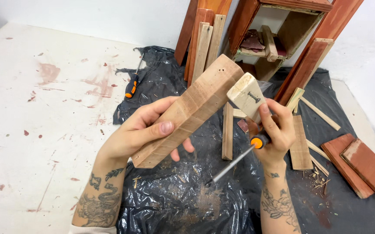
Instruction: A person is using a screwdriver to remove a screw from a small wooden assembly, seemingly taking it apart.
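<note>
left hand clamped on long wood block | right hand clamped on small pale block and screwdriver; blocks touching, not yet joined; screw undriven

White paint-stained floor; black plastic sheet on it, bearing wood offcuts, orange-handled screwdriver.
</note>
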